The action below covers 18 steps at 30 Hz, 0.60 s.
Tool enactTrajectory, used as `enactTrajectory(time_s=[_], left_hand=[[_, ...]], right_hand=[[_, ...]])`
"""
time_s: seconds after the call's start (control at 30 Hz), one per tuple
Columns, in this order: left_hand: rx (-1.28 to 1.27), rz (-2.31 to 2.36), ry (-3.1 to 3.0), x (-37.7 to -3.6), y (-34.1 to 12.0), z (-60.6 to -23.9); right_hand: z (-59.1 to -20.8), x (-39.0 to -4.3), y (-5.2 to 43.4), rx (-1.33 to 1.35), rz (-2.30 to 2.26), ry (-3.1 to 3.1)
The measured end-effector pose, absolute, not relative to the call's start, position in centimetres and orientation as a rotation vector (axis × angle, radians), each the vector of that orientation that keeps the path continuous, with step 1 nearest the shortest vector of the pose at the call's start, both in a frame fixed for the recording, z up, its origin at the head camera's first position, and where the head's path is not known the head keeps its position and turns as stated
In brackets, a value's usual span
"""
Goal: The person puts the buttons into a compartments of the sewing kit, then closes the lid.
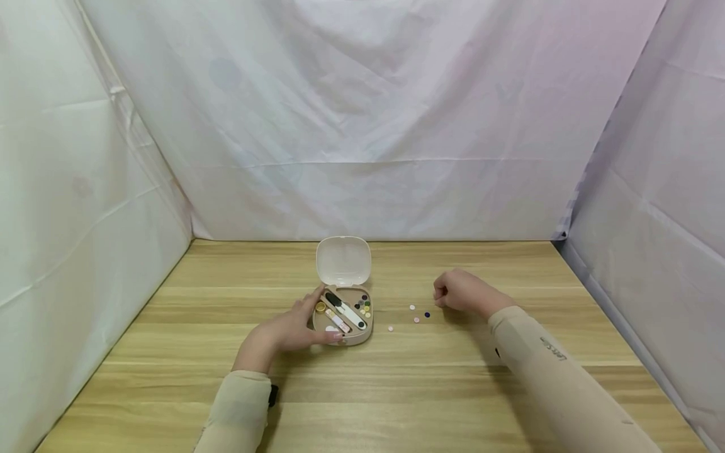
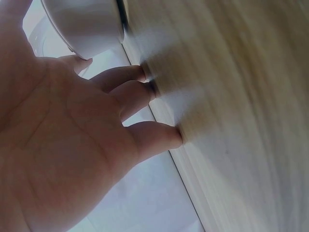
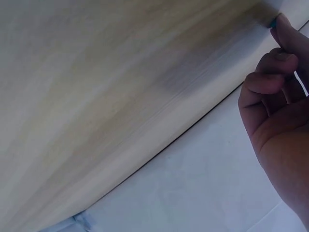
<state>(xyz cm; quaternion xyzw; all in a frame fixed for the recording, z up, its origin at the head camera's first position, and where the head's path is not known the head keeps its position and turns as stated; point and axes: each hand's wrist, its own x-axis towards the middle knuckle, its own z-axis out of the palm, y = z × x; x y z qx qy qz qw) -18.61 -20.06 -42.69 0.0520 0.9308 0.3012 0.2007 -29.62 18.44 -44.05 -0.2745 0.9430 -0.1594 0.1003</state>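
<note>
A small beige sewing case (image 1: 343, 327) sat open near the middle of the wooden counter (image 1: 453, 390), its lid (image 1: 343, 260) standing up at the 12 o'clock side. Inside lay white-handled snips (image 1: 345, 310) set diagonally, a cluster of coloured buttons (image 1: 364, 306) at the 2 o'clock corner, and a yellow piece at the 10 o'clock corner.

The left hand (image 1: 294, 327) rested against the case from 9 o'clock, fingers fairly straight and spread, the forefinger reaching along the case's rim and the thumb at its near edge. In the left wrist view those fingertips (image 2: 169, 135) touched the counter beside the case's rounded wall.

The right hand (image 1: 460, 290) lay at 3 o'clock of the case, well apart from it, fingers curled inward; whether it pinched anything could not be told. Four loose buttons (image 1: 416, 313) lay on the counter between the case and that hand, the dark one nearest the knuckles.
</note>
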Motion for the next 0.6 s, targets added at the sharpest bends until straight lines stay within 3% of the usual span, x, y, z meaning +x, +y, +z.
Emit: enactTrajectory(time_s=[0.6], left_hand=[[0.158,0.824,2.604,-18.66,-20.06,-42.61]], right_hand=[[-43.34,-29.88,18.15,-0.725,-0.496,2.706]])
